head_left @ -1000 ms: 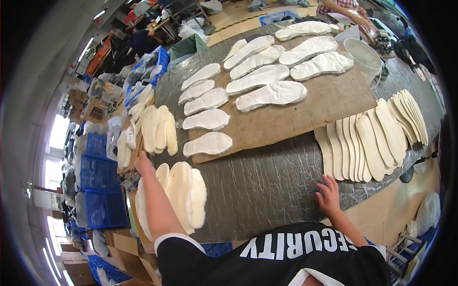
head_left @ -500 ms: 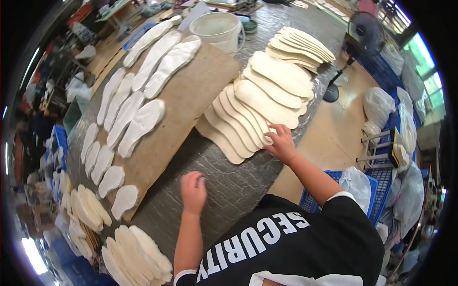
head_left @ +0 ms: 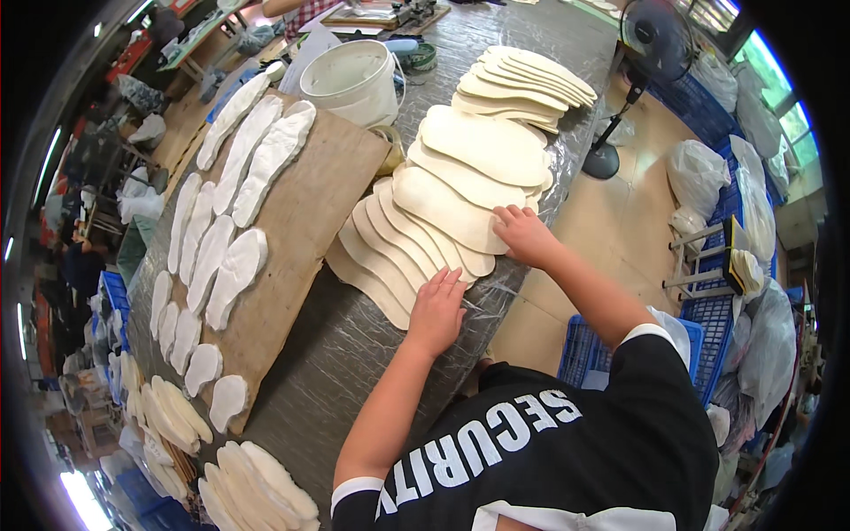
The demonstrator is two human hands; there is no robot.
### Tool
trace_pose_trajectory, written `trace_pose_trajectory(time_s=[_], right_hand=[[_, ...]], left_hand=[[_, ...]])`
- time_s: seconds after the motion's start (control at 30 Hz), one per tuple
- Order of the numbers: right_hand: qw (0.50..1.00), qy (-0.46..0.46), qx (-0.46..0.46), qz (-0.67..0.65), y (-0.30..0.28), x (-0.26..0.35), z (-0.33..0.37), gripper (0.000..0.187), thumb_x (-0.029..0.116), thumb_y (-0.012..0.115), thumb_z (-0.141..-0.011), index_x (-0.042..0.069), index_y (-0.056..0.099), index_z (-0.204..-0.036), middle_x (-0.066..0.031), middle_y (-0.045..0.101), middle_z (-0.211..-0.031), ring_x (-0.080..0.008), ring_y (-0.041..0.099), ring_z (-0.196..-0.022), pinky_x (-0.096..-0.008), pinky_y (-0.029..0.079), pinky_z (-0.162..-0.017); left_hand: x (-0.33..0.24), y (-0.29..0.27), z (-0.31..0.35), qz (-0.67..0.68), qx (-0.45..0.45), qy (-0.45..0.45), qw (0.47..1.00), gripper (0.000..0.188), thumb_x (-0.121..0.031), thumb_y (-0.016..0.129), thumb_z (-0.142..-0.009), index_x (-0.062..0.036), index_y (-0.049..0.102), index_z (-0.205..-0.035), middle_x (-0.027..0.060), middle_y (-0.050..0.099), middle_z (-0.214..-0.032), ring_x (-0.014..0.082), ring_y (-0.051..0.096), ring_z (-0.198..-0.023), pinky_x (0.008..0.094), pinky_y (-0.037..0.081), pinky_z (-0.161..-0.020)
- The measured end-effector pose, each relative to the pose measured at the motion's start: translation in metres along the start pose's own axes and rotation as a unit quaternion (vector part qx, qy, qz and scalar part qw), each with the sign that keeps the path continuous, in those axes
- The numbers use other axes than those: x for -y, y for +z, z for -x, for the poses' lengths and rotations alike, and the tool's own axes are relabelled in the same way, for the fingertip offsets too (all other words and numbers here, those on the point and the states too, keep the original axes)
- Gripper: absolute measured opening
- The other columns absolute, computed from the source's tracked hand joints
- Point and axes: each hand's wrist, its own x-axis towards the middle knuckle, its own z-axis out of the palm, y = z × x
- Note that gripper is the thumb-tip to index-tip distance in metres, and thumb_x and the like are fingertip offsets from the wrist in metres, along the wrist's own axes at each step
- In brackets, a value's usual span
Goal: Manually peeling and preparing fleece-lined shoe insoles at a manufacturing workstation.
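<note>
Cream, foot-shaped insoles lie in overlapping fans on the dark table. My right hand is at the near right end of the upper insoles, its fingers bent over the edge of one. Below it, my left hand rests with its fingers stretched out on the ends of the lower fanned insoles. The right thumb is mostly hidden. Farther back, another fanned stack of insoles lies near the table's right edge.
Left of the insoles, a brown board carries rows of white foot-shaped pieces. A white bucket stands behind it. More padded pieces lie at the near left. A black fan and blue crates stand right of the table.
My left hand has moved from over the bare table up and right onto the lower insoles. My right hand has shifted from the lower fan to the end of the upper insoles. The view has shifted.
</note>
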Motion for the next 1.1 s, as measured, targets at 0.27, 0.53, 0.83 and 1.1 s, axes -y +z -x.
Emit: trace_pose_trajectory(time_s=[0.27,0.53,0.83,1.1], right_hand=[[0.980,-0.134,-0.114,0.096,0.005,-0.022,-0.005,0.010,0.019,0.058,-0.077,0.009,0.061,-0.078,-0.0037,0.058,-0.095,-0.0194,0.055,-0.095,-0.0365,0.042,-0.079],[0.973,-0.198,-0.017,0.114,-0.040,-0.015,-0.012,0.063,0.053,0.081,-0.056,0.009,0.060,-0.096,-0.0042,0.054,-0.103,-0.0205,0.052,-0.102,-0.0361,0.040,-0.080],[0.976,-0.113,-0.181,0.038,-0.086,-0.027,-0.028,0.014,0.018,0.065,-0.074,0.012,0.061,-0.086,-0.0046,0.056,-0.096,-0.0212,0.053,-0.095,-0.0352,0.041,-0.078],[0.934,-0.250,-0.255,0.015,-0.205,0.040,0.015,0.017,0.010,0.062,-0.068,0.012,0.057,-0.084,-0.0046,0.054,-0.091,-0.0203,0.053,-0.085,-0.0361,0.041,-0.073]], left_hand=[[0.002,0.032,-0.018,-0.157,0.069,0.002,0.985,0.056,-0.014,0.069,-0.078,-0.0054,0.050,-0.130,0.0076,0.046,-0.141,0.0321,0.033,-0.135,0.0461,0.030,-0.109],[-0.009,0.019,-0.037,-0.069,0.091,-0.068,0.991,0.046,-0.012,0.070,-0.077,-0.0041,0.053,-0.119,0.0106,0.057,-0.123,0.0324,0.042,-0.126,0.0460,0.033,-0.102],[-0.014,0.020,-0.051,-0.077,0.120,-0.057,0.988,0.046,-0.013,0.072,-0.075,-0.0022,0.054,-0.116,0.0122,0.060,-0.116,0.0285,0.049,-0.120,0.0415,0.037,-0.099],[0.036,0.015,-0.019,0.475,-0.035,-0.319,0.819,0.038,-0.016,0.058,-0.092,-0.0007,0.051,-0.125,0.0158,0.058,-0.122,0.0280,0.052,-0.118,0.0445,0.044,-0.096]])
